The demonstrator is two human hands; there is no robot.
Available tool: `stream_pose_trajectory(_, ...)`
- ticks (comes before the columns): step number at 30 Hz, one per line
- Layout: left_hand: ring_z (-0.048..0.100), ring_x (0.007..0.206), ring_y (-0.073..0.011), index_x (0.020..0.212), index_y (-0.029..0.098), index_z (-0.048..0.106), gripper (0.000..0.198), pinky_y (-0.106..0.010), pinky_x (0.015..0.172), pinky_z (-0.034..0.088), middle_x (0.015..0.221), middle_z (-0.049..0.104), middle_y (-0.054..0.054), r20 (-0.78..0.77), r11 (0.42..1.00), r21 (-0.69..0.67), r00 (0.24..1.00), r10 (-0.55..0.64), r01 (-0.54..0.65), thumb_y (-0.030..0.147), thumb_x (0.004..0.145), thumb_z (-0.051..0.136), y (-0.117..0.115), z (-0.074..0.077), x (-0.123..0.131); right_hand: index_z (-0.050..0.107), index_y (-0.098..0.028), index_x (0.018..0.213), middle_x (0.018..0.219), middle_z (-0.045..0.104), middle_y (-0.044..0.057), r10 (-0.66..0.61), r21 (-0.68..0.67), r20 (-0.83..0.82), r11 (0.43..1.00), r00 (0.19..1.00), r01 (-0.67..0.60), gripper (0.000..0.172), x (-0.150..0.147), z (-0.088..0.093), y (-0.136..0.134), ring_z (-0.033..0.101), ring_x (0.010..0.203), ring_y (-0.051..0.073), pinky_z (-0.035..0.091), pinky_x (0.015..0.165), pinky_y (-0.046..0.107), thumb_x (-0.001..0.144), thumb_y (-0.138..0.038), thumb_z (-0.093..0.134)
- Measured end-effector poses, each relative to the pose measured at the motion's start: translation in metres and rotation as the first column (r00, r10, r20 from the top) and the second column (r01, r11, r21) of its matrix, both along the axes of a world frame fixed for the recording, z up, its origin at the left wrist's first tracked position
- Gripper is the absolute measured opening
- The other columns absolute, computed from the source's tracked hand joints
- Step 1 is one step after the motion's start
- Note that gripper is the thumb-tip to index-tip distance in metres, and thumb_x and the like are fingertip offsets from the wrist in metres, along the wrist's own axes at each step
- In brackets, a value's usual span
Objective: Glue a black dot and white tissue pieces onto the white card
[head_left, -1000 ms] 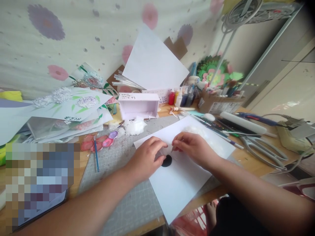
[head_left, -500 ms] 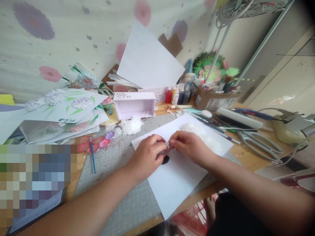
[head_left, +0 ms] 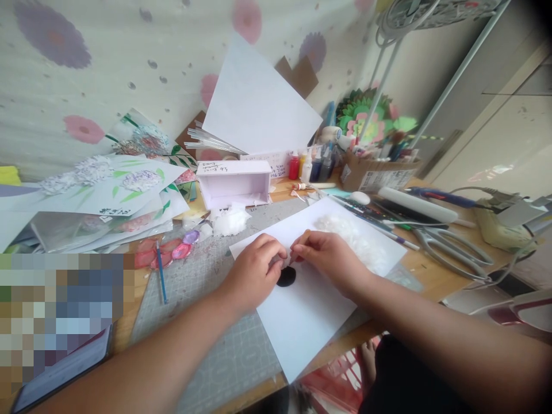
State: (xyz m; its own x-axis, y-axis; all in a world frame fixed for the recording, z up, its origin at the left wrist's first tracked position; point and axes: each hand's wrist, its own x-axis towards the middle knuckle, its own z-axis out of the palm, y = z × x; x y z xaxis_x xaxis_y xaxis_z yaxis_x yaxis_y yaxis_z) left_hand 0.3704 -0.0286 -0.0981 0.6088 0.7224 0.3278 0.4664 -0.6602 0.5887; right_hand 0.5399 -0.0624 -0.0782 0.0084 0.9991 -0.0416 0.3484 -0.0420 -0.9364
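Note:
On the white sheet of paper (head_left: 308, 328) lies a black disc (head_left: 286, 277), partly under the fingers of my left hand (head_left: 256, 270). That hand is closed, its fingertips pinched at the disc's upper edge around something too small to name. Close beside it, my right hand (head_left: 325, 253) pinches a small pale thing whose kind I cannot make out, its lower end near the disc. A fluffy heap of white pieces (head_left: 351, 236) rests on the paper behind my right hand. Another white fluffy clump (head_left: 230, 219) sits on the grey cutting mat (head_left: 215, 356).
A blue brush (head_left: 161, 276) lies by pink and purple petal shapes (head_left: 172, 250) on the left. Large scissors (head_left: 452, 247) and pens are at the right. Behind stand a white open box (head_left: 235, 192), paint bottles (head_left: 307, 168) and a cardboard box (head_left: 379, 173).
Both hands have shifted slightly left and their fingertips have parted a little. More of the black disc shows now.

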Motion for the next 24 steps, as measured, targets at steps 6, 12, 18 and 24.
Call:
stream_pose_trajectory(6,0.052,0.086,-0.015,0.08,0.02,0.056,0.015,-0.03,0.079,0.044,0.091,0.053,-0.001,0.0,0.999,-0.037,1.0,0.003,-0.003,0.008,0.076,0.048,0.001,-0.003,-0.002,0.061,-0.018,0.065,0.067,0.067,0.001,-0.049,-0.01,-0.09,0.999,0.995,0.048,0.016,0.002,0.0,-0.002,0.061,0.066,0.014,0.047,0.067,0.025,0.078,-0.026,0.056)
stream_pose_trajectory(12,0.053,0.088,-0.0153,0.084,0.021,0.058,0.016,-0.03,0.08,0.044,0.094,0.054,-0.001,-0.002,0.999,-0.039,1.0,0.0,0.0,0.01,0.077,0.049,0.002,-0.003,-0.002,0.062,-0.019,0.062,0.065,0.065,0.0,-0.035,0.032,0.096,0.999,0.995,0.032,0.02,0.005,-0.001,-0.001,0.057,0.061,0.013,0.042,0.06,0.024,0.079,-0.024,0.054)
stream_pose_trajectory(18,0.053,0.09,-0.0155,0.084,0.02,0.059,0.017,-0.03,0.082,0.043,0.094,0.055,-0.001,0.002,0.999,-0.046,1.0,-0.013,0.013,0.008,0.077,0.049,0.002,-0.002,-0.002,0.063,-0.019,0.064,0.068,0.067,0.002,-0.003,-0.005,0.022,1.0,1.0,0.003,0.02,0.003,-0.004,0.0,0.061,0.067,0.016,0.045,0.067,0.027,0.079,-0.027,0.054)
stream_pose_trajectory(24,0.051,0.102,-0.0179,0.091,0.022,0.062,0.016,-0.032,0.092,0.041,0.107,0.052,-0.003,0.002,0.988,-0.078,0.991,-0.134,0.134,0.016,0.077,0.056,-0.003,0.005,-0.007,0.058,-0.018,0.066,0.07,0.066,0.003,-0.022,0.138,-0.024,0.99,0.999,0.025,0.019,0.02,0.009,-0.006,0.06,0.068,0.017,0.045,0.066,0.028,0.079,-0.031,0.055)
